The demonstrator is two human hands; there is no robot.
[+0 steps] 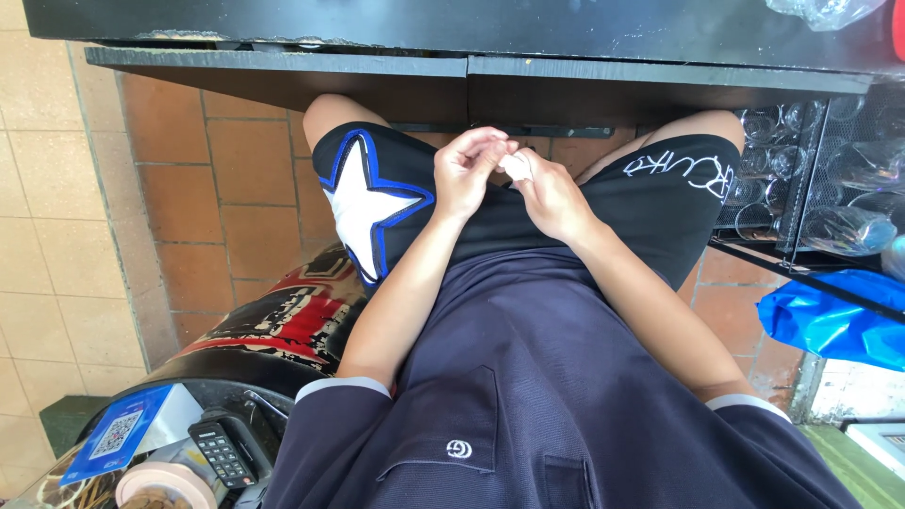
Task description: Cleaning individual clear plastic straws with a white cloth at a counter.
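Past our navy shirt (528, 377), both hands meet over the lap. Our left hand (467, 174) and right hand (547, 193) pinch a small white scrap (515, 167) between their fingers; it looks light and soft, best held by its edges.

Dark navy polo shirt (556, 396): short sleeves with thin white cuff edge, small white round logo on chest pocket. Black shorts (528, 207): big white star outlined in blue on left leg, white lettering on right leg. Forearms bare. No watch or rings visible on left hand (465, 174) or right hand (545, 193).
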